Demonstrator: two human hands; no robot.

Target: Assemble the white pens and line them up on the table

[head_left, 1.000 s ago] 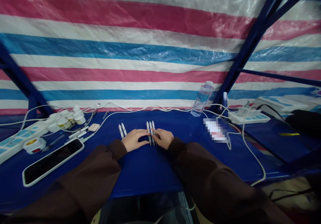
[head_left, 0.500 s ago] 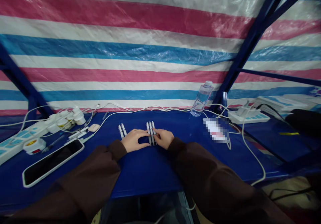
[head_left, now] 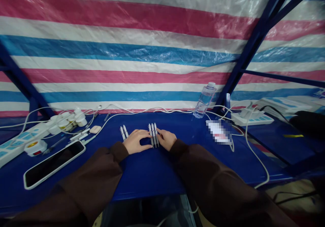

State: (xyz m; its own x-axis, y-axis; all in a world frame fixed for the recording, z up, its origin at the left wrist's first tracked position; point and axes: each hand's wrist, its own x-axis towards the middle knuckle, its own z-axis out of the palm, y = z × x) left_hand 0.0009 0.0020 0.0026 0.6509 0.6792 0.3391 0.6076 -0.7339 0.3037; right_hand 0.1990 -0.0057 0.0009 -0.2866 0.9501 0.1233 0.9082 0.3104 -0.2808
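Observation:
Three slim white-and-grey pens (head_left: 153, 135) lie side by side on the blue table between my hands. My left hand (head_left: 137, 141) is open at their left side, thumb and index finger spread, with the tips at the leftmost pen. From the right, my right hand (head_left: 167, 139) rests its fingertips against the rightmost pen, fingers slightly bent and not wrapped around it. Two more white pens (head_left: 124, 132) lie just beyond my left hand, their lower ends hidden by it.
Left stand a phone (head_left: 54, 164), a power strip (head_left: 22, 142) with plugs and cables, and a small white case (head_left: 95, 129). Right are a water bottle (head_left: 204, 100), a blurred packet (head_left: 218, 132) and another power strip (head_left: 251, 118). Striped sheeting (head_left: 127, 50) hangs behind.
My right hand has shifted slightly to the right, its fingers drawing back to show more of the rightmost pen. My left hand and the pens have hardly moved.

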